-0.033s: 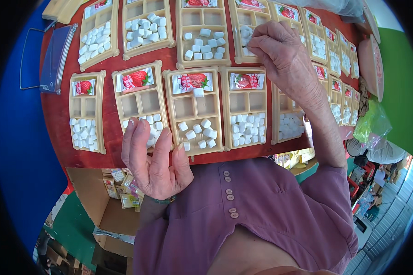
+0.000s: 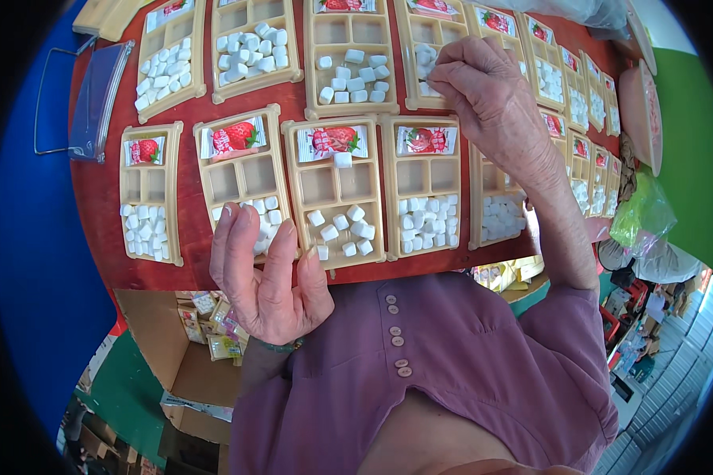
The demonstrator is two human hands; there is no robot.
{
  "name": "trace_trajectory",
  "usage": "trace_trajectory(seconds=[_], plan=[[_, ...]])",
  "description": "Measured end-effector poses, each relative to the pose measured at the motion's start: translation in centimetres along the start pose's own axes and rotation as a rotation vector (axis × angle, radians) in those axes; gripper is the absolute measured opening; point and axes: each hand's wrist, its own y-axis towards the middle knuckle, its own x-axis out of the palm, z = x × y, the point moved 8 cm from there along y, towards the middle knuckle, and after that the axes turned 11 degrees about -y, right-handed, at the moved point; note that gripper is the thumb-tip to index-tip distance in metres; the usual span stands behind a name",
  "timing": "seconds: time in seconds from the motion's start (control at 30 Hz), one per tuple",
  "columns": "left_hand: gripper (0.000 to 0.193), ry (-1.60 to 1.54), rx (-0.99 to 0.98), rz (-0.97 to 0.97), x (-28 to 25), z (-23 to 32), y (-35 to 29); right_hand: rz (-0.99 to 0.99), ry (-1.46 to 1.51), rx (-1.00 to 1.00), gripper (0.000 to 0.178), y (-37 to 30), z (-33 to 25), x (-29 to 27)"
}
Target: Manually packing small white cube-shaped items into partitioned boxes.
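My right hand (image 2: pixel 495 107) is over a beige compartment tray (image 2: pixel 410 79) in the far row, thumb and fingers pinched together above its white pieces. Whatever those fingertips hold, if anything, is hidden. My left hand (image 2: pixel 269 285) is open, palm up with fingers apart, at the table's near edge. It partly covers the white marshmallow-like pieces (image 2: pixel 271 217) in a near-row tray (image 2: pixel 206 186). Beside it, another tray (image 2: pixel 379 206) holds a few loose pieces, a strawberry-printed sachet (image 2: pixel 333 142) and one white piece (image 2: pixel 342 160) resting against the sachet's lower edge.
Similar filled trays (image 2: pixel 150 226) stand in two rows on the red table (image 2: pixel 119 273). A clear zip pouch (image 2: pixel 101 99) lies at the left. Below the near edge is an open cardboard box (image 2: pixel 154 332) with small packets. A pink basin (image 2: pixel 640 119) stands at the right.
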Motion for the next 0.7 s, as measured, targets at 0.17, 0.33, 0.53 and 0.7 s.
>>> trace_trajectory(seconds=[0.17,0.33,0.53,0.7], plan=[[0.031,0.005,-0.018,-0.03,0.0,0.1,0.0,0.002,0.042,0.012,0.011,-0.6,0.4,-1.2],[0.031,0.003,-0.043,-0.064,0.2,-0.1,-0.1,-0.082,-0.081,0.038,0.053,-1.7,0.1,-0.4],[0.031,0.015,-0.059,-0.091,0.6,-0.3,0.1,-0.287,-0.133,0.036,0.089,-3.0,-0.3,2.2],[0.032,0.03,-0.08,-0.105,0.5,-0.2,0.3,-0.325,-0.107,0.019,0.09,-3.0,-0.6,2.6]])
